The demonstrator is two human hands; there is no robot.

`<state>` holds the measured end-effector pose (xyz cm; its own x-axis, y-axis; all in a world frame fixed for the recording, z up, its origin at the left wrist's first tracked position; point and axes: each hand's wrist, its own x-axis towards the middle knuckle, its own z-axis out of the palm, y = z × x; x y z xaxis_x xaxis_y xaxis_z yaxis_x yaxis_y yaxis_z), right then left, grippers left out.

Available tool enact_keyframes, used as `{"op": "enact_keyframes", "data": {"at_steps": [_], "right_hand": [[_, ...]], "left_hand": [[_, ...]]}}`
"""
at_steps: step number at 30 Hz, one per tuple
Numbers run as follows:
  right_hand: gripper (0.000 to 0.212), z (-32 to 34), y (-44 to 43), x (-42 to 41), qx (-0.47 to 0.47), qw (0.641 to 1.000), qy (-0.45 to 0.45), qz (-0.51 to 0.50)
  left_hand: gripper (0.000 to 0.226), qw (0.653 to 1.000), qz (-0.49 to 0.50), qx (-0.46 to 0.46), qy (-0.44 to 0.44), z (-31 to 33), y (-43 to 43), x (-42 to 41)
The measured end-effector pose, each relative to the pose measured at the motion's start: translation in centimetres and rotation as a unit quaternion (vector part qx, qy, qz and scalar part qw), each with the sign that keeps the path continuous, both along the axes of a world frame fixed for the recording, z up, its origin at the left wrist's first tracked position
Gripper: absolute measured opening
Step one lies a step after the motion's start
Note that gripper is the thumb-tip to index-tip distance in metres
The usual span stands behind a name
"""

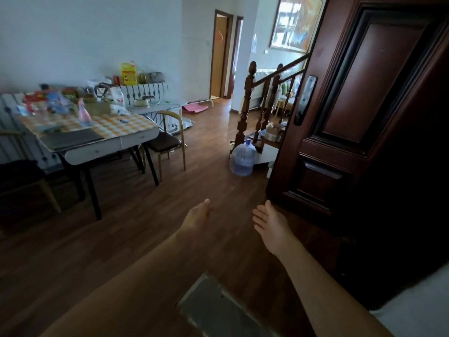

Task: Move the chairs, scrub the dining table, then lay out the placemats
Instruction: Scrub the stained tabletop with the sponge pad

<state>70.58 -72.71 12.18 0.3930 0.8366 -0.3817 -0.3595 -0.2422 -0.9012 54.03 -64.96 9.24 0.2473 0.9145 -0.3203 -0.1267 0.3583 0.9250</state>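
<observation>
Dining table (109, 147) stands at the left of the room, well apart from the person, who is beside a dark wooden door (352, 105). Nothing of the task looks done yet: one chair (167, 142) sits tucked at the table's right end and another chair (21, 181) at its left, and the top is crowded with packets, jars and a pink bottle (83, 113) on a checked cloth (116, 125). Clearing, scrubbing and placemats all remain. The left hand (196, 215) and right hand (269, 222) reach forward over the floor, fingers loosely straight, holding nothing.
</observation>
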Motion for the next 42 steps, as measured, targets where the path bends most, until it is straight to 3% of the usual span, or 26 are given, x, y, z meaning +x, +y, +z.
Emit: {"op": "enact_keyframes", "data": {"at_steps": [7, 11, 17, 27, 42], "right_hand": [[0.055, -0.8, 8.5, 0.1, -0.014, 0.998, 0.026, 0.062], [0.054, -1.2, 14.9, -0.3, -0.019, 0.996, 0.017, 0.085], [0.053, -2.2, 28.5, -4.0, -0.014, 0.991, 0.006, 0.130], [0.054, 0.0, 49.3, -13.1, 0.009, 0.975, 0.007, 0.221], [0.056, -2.4, 73.8, -16.7, -0.011, 0.949, 0.014, 0.316]], "left_hand": [[0.028, 0.997, 0.037, 0.016, 0.066, -0.5, 7.9, -0.5], [0.046, 0.997, 0.065, 0.002, 0.051, -0.9, 13.4, -1.1], [0.049, 0.993, 0.113, 0.006, -0.017, -1.6, 23.4, -4.3], [0.052, 0.990, 0.135, 0.015, 0.026, 0.3, 42.3, -13.4], [0.054, 0.976, 0.213, -0.002, 0.048, -0.8, 63.0, -17.3]]}}
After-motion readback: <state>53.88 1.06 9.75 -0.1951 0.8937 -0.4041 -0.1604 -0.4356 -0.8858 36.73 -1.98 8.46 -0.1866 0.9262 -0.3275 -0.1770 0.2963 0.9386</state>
